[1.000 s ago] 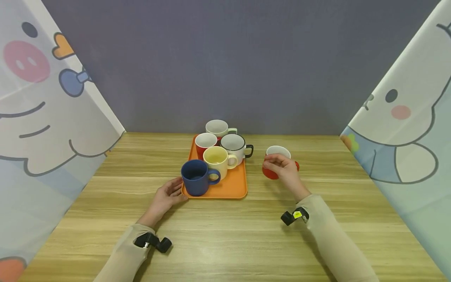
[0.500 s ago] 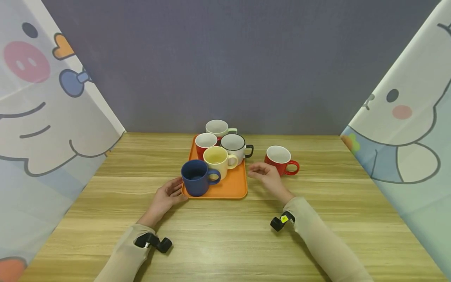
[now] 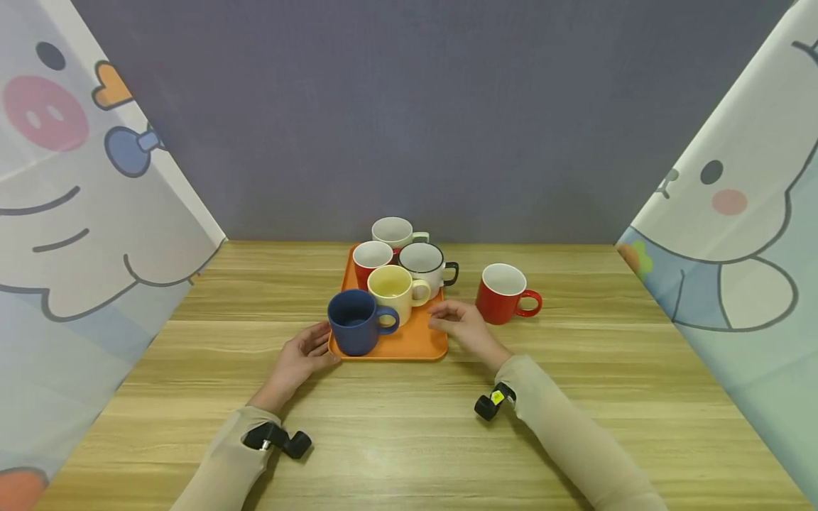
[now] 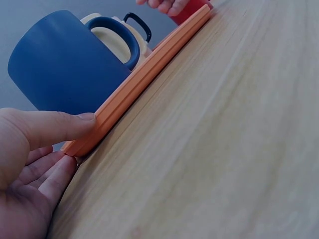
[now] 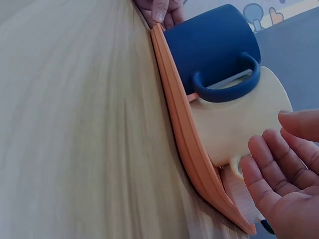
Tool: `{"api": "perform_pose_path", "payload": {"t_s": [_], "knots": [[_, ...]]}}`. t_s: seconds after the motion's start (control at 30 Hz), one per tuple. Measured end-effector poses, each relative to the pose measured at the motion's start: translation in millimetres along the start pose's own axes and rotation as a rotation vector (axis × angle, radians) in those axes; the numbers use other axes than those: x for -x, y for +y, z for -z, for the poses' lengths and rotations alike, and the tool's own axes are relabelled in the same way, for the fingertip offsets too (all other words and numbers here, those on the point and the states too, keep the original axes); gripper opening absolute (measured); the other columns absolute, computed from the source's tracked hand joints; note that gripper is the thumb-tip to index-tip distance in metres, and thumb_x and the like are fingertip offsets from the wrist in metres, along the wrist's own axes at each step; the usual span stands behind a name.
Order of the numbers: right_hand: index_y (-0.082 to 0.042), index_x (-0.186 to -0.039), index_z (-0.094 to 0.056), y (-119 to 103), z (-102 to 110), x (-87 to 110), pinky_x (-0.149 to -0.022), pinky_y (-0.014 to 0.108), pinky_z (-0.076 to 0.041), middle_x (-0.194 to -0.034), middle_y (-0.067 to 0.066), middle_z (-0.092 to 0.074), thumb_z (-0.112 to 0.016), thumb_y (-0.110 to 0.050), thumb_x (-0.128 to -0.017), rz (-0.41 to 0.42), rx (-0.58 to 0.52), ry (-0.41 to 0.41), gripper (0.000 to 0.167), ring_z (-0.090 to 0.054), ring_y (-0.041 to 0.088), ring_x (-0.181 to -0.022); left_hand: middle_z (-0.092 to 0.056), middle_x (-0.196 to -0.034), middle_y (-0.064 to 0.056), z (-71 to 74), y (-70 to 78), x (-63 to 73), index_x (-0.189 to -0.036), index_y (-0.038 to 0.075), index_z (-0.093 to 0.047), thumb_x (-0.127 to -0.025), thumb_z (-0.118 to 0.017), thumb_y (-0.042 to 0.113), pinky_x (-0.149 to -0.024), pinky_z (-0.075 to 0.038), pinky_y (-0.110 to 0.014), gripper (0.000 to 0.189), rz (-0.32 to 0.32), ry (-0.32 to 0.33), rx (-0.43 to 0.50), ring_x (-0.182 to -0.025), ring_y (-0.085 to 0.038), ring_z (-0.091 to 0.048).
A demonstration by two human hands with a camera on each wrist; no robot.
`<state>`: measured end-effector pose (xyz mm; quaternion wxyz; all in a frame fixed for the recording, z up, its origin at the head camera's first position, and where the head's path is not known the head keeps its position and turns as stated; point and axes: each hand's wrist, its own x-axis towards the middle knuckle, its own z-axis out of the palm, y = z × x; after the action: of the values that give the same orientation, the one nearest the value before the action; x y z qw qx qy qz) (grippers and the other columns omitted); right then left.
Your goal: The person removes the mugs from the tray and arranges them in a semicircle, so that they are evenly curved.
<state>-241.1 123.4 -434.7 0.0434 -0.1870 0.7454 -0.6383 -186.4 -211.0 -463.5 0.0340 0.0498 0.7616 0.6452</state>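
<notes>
My left hand (image 3: 305,355) holds the near left corner of the orange tray (image 3: 422,341); in the left wrist view its thumb lies on the rim, other fingers at the corner. Over the tray's right side is my right hand (image 3: 469,328), fingers loosely bent and holding nothing. Beside its fingers in the right wrist view is the yellow mug (image 5: 234,124). A blue mug (image 3: 354,330) stands at the tray's near left. Behind are a white mug with a black rim (image 3: 427,280), a red mug (image 3: 364,273) and a pale mug (image 3: 393,231).
Another red mug (image 3: 492,301), white inside, stands on the wooden table (image 3: 383,426) right of the tray, its handle pointing right. A dark grey wall (image 3: 409,121) rises behind the table. Cartoon-printed sheets (image 3: 754,284) flank both sides.
My right hand has let go of the red mug on the table and moved left to the tray's right side. That mug has settled upright. The left hand stays at the tray corner.
</notes>
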Motion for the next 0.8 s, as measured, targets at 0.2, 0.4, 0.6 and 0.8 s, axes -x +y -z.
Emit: {"api": "perform_pose_path", "payload": {"t_s": [0.2,0.4,0.6,0.8], "knots": [[0.020,-0.111,-0.060,1,-11,-3.4,-0.074,0.019,-0.055,-0.099,0.023,-0.068,-0.067,0.007,-0.087,-0.022,-0.025,-0.034,0.028,-0.064,0.009,-0.082,-0.039,-0.149,-0.032,-0.6,-0.3,0.1,-0.147,-0.013,-0.034,-0.083,-0.072,-0.011,-0.101,-0.048,-0.021,0.074,0.000,0.000,-0.001,-0.136,-0.043,-0.041],[0.019,-0.110,-0.062,-1,-23,-8.0,-0.075,0.019,-0.054,-0.103,0.031,-0.066,-0.069,0.007,-0.086,0.008,0.009,-0.045,0.027,-0.062,0.007,-0.083,-0.039,-0.148,-0.032,-0.5,-1.5,-0.3,-0.147,-0.013,-0.035,-0.082,-0.071,-0.014,-0.100,-0.048,-0.021,0.074,-0.010,0.004,0.003,-0.135,-0.043,-0.042],[0.016,-0.108,-0.064,-1,-33,-12.9,-0.073,0.020,-0.055,-0.101,0.028,-0.068,-0.070,0.007,-0.085,0.032,0.017,-0.059,0.025,-0.063,0.008,-0.082,-0.039,-0.148,-0.032,-0.1,-1.8,-0.6,-0.147,-0.013,-0.035,-0.083,-0.071,-0.013,-0.101,-0.048,-0.021,0.073,-0.011,0.002,0.002,-0.135,-0.043,-0.042],[0.015,-0.107,-0.065,-1,-42,-16.0,-0.073,0.023,-0.057,-0.099,0.024,-0.069,-0.071,0.008,-0.086,0.035,-0.001,-0.046,0.023,-0.064,0.012,-0.083,-0.039,-0.148,-0.032,0.9,-1.7,0.1,-0.147,-0.013,-0.035,-0.083,-0.071,-0.013,-0.100,-0.048,-0.022,0.074,-0.015,-0.001,0.006,-0.135,-0.043,-0.041]]}}
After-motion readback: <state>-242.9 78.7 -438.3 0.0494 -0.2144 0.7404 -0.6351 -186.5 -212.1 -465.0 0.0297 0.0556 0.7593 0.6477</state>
